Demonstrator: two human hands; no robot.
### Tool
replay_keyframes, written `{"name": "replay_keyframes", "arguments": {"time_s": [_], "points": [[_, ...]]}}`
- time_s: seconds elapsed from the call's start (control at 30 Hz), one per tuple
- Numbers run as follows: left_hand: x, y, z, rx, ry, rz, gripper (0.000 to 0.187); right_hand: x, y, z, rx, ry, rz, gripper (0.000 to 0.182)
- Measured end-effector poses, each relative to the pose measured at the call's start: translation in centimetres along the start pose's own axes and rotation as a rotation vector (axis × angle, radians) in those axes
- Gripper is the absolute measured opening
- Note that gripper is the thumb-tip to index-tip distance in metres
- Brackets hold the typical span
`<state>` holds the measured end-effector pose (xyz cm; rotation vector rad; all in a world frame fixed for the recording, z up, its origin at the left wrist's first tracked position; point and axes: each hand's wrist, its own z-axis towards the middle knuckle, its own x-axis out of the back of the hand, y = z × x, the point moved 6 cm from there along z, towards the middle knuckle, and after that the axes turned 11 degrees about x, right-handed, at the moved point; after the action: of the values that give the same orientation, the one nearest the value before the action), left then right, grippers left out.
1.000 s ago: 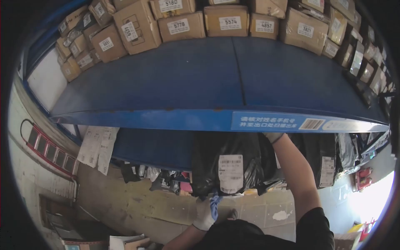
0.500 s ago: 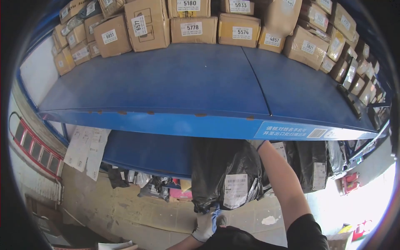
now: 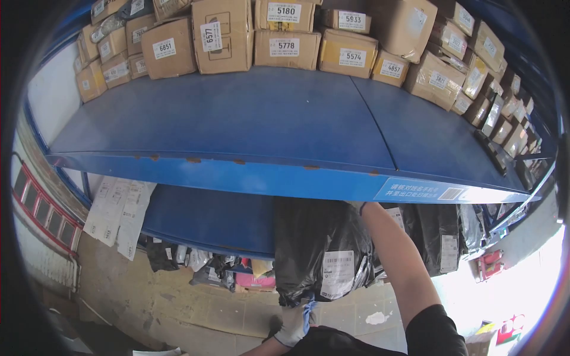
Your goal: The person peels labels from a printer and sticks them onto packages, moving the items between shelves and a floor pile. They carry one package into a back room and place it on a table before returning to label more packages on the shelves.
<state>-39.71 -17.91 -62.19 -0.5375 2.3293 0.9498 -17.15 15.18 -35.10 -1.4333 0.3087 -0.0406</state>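
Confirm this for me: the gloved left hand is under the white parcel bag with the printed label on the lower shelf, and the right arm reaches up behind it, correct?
Not quite. The head view shows the parcel bag is black, not white; only its printed label is white. The rest holds: the gloved left hand is under the bag on the lower shelf, and the right arm reaches up behind it.

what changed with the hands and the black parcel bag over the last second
The large black plastic parcel bag with its white label sits lower in the picture, as does the gloved left hand under its bottom edge; much of this is the camera tilting up, since the blue metal shelf dropped too. Unchanged: the left hand is at the bag's bottom, the right hand reaches up behind the shelf edge, and the brown numbered cardboard boxes keep their places.
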Motion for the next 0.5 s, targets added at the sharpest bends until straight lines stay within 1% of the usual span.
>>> {"name": "replay_keyframes", "arguments": {"time_s": [0.03,0.1,0.13,0.17,0.2,0.23,0.3,0.33,0.4,0.43,0.47,0.5], "points": [[-0.4,0.6,-0.4,-0.008,0.061,-0.099,0.036,0.8,0.5,1.3,0.03,0.014,-0.065,0.026],[-2.1,2.4,-2.4,0.07,0.064,0.189,0.062,0.1,0.3,4.7,0.397,-0.492,0.4,0.03],[-1.4,2.0,-2.0,0.088,0.063,0.264,0.07,0.1,-0.4,5.1,0.491,-0.618,0.515,0.032],[0.0,0.5,-0.4,0.026,-0.063,0.393,0.064,-0.5,-1.8,4.5,0.538,-0.727,0.645,0.028],[1.3,-1.1,1.1,-0.036,-0.189,0.519,0.067,-1.0,-3.2,3.7,0.584,-0.836,0.774,0.023],[2.2,-2.0,2.2,-0.069,-0.254,0.584,0.073,-1.2,-4.1,3.4,0.608,-0.891,0.838,0.022],[2.9,-3.3,3.9,0.127,-0.293,0.667,0.112,-1.2,-4.7,3.3,0.618,-0.946,0.886,0.02],[2.4,-3.3,3.5,0.175,-0.303,0.687,0.122,-1.2,-4.4,3.6,0.621,-0.961,0.897,0.02],[-0.1,-0.3,0.7,-0.01,-0.183,0.633,0.072,-0.7,-2.7,5.1,0.556,-0.956,0.961,0.033],[-0.7,0.8,-0.2,-0.053,-0.166,0.63,0.06,-0.3,-1.5,5.7,0.554,-0.946,0.969,0.037],[-1.3,2.2,-0.6,-0.286,-0.165,0.993,0.054,0.6,0.1,6.7,0.569,-0.866,0.963,0.031],[-2.4,3.6,-0.9,-0.543,-0.182,1.351,0.052,2.5,1.0,7.8,0.601,-0.775,0.949,0.028]]}}
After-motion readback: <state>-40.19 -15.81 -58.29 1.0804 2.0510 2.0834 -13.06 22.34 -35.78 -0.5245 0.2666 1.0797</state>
